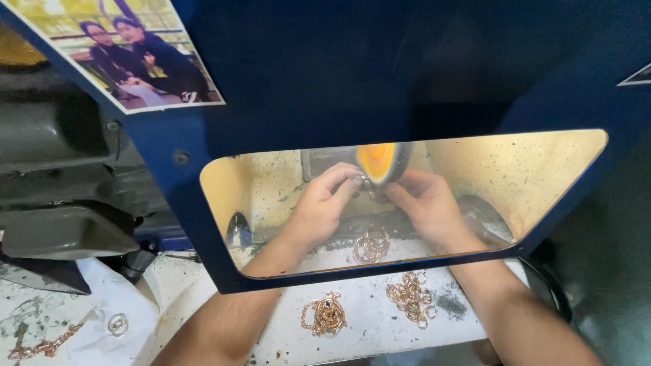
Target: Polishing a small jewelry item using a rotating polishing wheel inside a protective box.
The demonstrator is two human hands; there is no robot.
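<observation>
Behind the clear window [515, 183] of a blue hood [325, 74], the person's left hand [322, 203] and right hand [424, 200] are pinching one small metal piece [367, 180] together, pressing it against the single orange-yellow polishing wheel [378, 163]. Three heaps of gold-coloured jewellery are lying on the white bench [366, 325]: rings [371, 245] under the hands, a chain bundle [325, 314], and more rings [410, 298] in front. One rectangular photo print [125, 51] is sticking to the hood's upper left.

blue hood [339, 74] blocks above; wheel [377, 163] ahead | ring piles [371, 245] below; gap between forearms free
</observation>
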